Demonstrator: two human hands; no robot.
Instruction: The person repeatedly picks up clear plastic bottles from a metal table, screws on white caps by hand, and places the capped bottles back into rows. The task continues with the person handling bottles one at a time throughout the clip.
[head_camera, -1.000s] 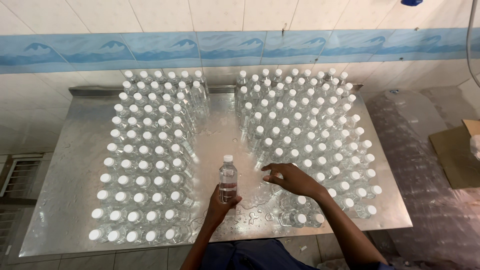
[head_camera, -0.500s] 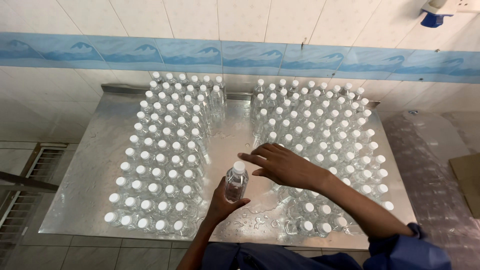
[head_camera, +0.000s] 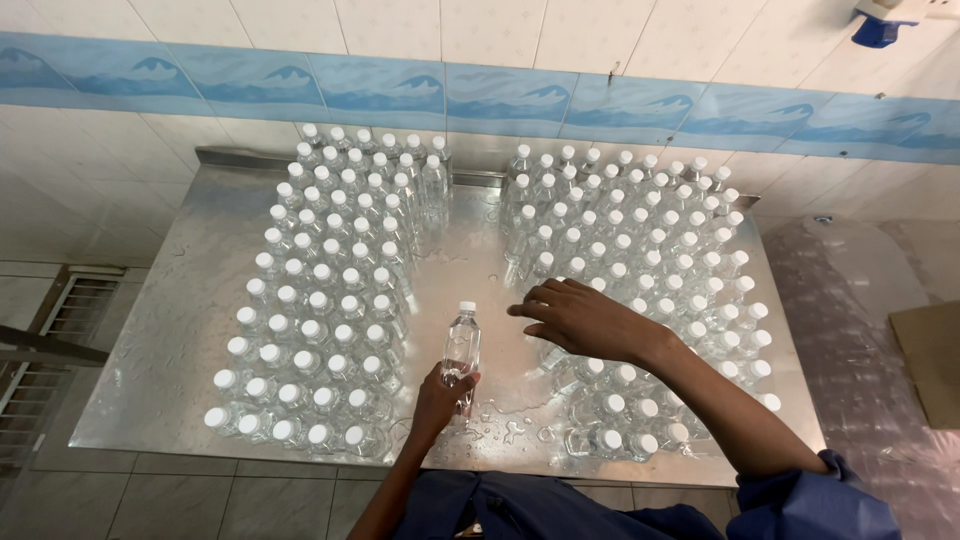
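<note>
— So, what do the two hands have?

— The left hand (head_camera: 440, 395) is wrapped around the lower part of a clear plastic bottle (head_camera: 461, 345) with a white cap, gripping it firmly. The bottle stands in the bare strip down the middle of the steel counter (head_camera: 160, 350), near the front edge, leaning slightly away from the person.

— And the other one?

— The right hand (head_camera: 585, 318) holds nothing. It hovers palm down, fingers spread and loosely curled, over the near inner corner of the right block of bottles (head_camera: 640, 250) (whether the fingertips touch a cap, I cannot tell). It sits just to the right of the held bottle, apart from it.

— How are the rest laid out?

— Two dense groups of the same white-capped bottles stand upright in rows. The left block of bottles (head_camera: 330, 300) runs from the tiled wall (head_camera: 400, 40) to the front edge; the right block does the same on the other side of the strip. Water drops (head_camera: 500, 415) lie on the metal by the left hand.

— Anything around the counter?

— A blue patterned tile band (head_camera: 500, 100) crosses the wall, and a piece of brown cardboard (head_camera: 930, 360) lies at the far right.
</note>
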